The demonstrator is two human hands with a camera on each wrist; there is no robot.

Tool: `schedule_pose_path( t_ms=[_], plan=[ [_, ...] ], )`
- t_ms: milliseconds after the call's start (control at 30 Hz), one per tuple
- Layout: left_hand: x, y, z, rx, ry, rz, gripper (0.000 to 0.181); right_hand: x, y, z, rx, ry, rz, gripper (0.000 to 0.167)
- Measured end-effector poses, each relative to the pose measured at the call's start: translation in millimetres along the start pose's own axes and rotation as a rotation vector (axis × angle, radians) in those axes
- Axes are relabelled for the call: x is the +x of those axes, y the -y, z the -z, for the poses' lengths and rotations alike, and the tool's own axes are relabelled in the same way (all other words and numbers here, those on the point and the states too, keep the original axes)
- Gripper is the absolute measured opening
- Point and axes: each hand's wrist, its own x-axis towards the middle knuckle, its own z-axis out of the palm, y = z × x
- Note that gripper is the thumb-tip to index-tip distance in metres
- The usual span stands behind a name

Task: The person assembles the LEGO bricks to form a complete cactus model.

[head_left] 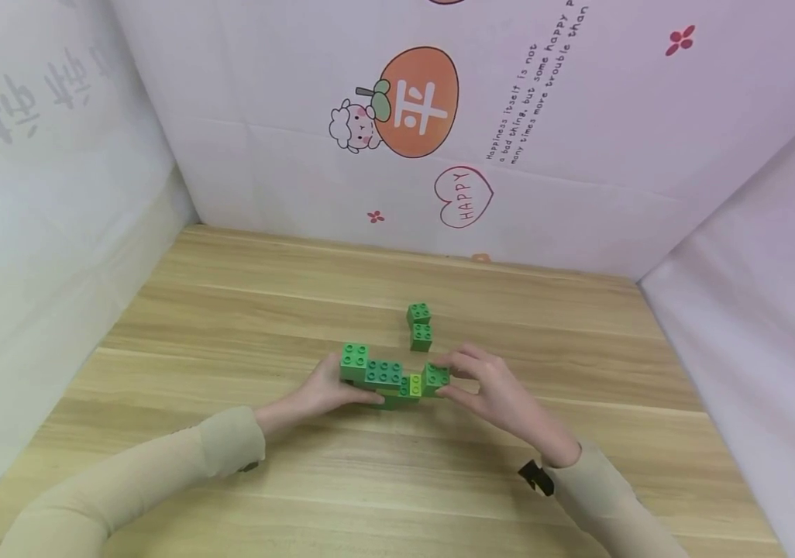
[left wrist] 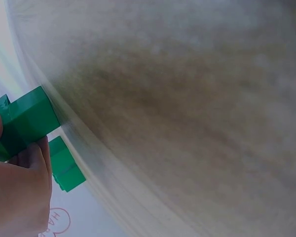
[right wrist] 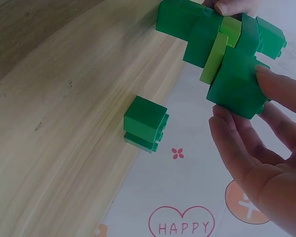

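Joined green and yellow-green bricks point(head_left: 383, 373) are gripped at their left end by my left hand point(head_left: 326, 387), thumb along the near side. My right hand point(head_left: 491, 391) pinches a green square brick point(head_left: 435, 377) between thumb and fingers at the right end, against the yellow-green piece point(head_left: 415, 385). In the right wrist view that green brick point(right wrist: 239, 83) sits slightly tilted beside the yellow-green piece point(right wrist: 214, 58); whether they are joined I cannot tell. The left wrist view shows my left hand point(left wrist: 19, 190) holding the green bricks point(left wrist: 29, 118).
Two green square bricks, one point(head_left: 419, 313) behind the other point(head_left: 421, 336), stand on the wooden table point(head_left: 286, 294) beyond the hands. A printed white cloth point(head_left: 286, 178) rises behind the table, and white cloth hangs at both sides.
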Motion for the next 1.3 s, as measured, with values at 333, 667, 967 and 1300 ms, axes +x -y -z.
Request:
schedule_pose_path(
  t_ms=[333,667,967,1300],
  plan=[
    [-1.5,-1.2,2.8,0.023,0.002,0.021,0.059,1.9,-4,0,-0.012,0.011,0.030,0.037],
    [0.4,-0.7,3.3,0.005,0.018,0.017,0.061,6.2,-3,9,-0.015,-0.014,0.014,0.034],
    [-1.0,-0.2,4.2,-0.002,0.020,0.033,0.066,22.1,-21,12,0.062,-0.060,-0.040,0.024],
    [-4.1,1.6,10.0,-0.013,0.039,0.065,0.055,40.0,-48,11,0.117,0.007,-0.194,0.030]
  ],
)
